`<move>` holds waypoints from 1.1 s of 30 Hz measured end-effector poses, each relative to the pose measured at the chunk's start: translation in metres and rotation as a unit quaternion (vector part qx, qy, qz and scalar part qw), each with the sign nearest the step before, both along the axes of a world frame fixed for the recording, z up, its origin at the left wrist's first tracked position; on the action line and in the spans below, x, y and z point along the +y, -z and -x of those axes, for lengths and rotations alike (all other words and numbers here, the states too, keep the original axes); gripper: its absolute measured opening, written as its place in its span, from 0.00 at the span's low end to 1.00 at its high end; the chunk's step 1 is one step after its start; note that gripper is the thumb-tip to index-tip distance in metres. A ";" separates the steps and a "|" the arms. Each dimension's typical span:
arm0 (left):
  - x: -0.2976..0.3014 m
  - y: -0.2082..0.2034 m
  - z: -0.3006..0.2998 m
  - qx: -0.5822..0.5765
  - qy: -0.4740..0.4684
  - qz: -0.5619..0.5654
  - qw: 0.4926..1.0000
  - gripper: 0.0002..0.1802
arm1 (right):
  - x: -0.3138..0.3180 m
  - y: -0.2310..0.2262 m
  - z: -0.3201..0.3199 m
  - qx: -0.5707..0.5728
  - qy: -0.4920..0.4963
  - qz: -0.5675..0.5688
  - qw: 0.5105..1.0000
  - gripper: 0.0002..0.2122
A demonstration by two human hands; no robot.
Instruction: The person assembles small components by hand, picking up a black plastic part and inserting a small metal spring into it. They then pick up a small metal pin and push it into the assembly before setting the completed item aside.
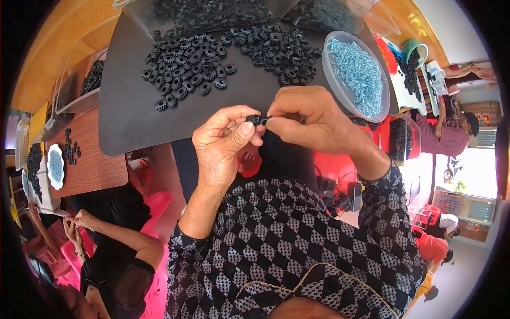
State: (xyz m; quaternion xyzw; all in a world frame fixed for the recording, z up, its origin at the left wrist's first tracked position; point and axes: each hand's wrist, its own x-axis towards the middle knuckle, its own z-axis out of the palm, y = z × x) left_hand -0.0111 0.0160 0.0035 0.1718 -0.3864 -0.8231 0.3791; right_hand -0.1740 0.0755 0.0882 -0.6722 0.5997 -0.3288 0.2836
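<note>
My left hand point(220, 139) pinches a small black plastic part point(254, 120) with a round hole, held between thumb and fingers just off the table's front edge. From the right, my right hand point(311, 119) closes its thumb and forefinger on a second small black piece point(264, 122), which meets the first part. How the two pieces join is too small to make out. Beyond my hands, one heap of oval black parts point(186, 66) and another heap of black pieces point(281, 53) lie on the dark table point(127, 111). A clear round tub point(387, 98) of bluish transparent bits stands right of them.
Clear bins point(212, 21) of black parts stand along the table's far side. At the left, a person's hands point(79, 220) are near a brown table point(101, 165) with a white dish point(56, 166). Another person point(443, 130) works at the far right. A red stool point(334, 167) is below my right forearm.
</note>
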 end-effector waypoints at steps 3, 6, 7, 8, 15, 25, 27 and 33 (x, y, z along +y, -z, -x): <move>0.000 -0.001 -0.001 -0.007 -0.004 0.009 1.000 0.10 | -0.002 0.003 0.000 0.026 -0.017 0.028 0.999 0.03; 0.001 0.001 -0.001 -0.013 -0.014 0.037 0.999 0.10 | -0.002 0.006 0.000 0.032 -0.018 0.027 0.999 0.04; 0.001 0.002 -0.001 -0.013 -0.015 0.037 0.999 0.10 | -0.002 0.006 0.001 0.035 -0.019 0.023 0.999 0.04; 0.001 0.002 -0.002 -0.021 -0.018 0.050 0.998 0.10 | -0.002 0.007 0.001 0.035 -0.019 0.023 0.999 0.04; 0.002 0.006 -0.003 -0.059 -0.041 0.135 0.988 0.08 | -0.005 0.011 0.001 0.115 -0.056 0.080 0.989 0.04; 0.006 0.009 -0.002 -0.065 -0.058 0.119 0.989 0.08 | -0.005 0.015 -0.006 0.117 -0.004 0.026 0.993 0.09; 0.007 0.007 -0.003 -0.051 -0.067 0.128 0.988 0.07 | -0.005 0.013 -0.006 0.117 -0.010 0.018 0.993 0.09; 0.007 0.005 -0.003 -0.058 -0.057 0.114 0.990 0.07 | -0.007 0.014 -0.002 0.092 -0.048 -0.025 0.994 0.09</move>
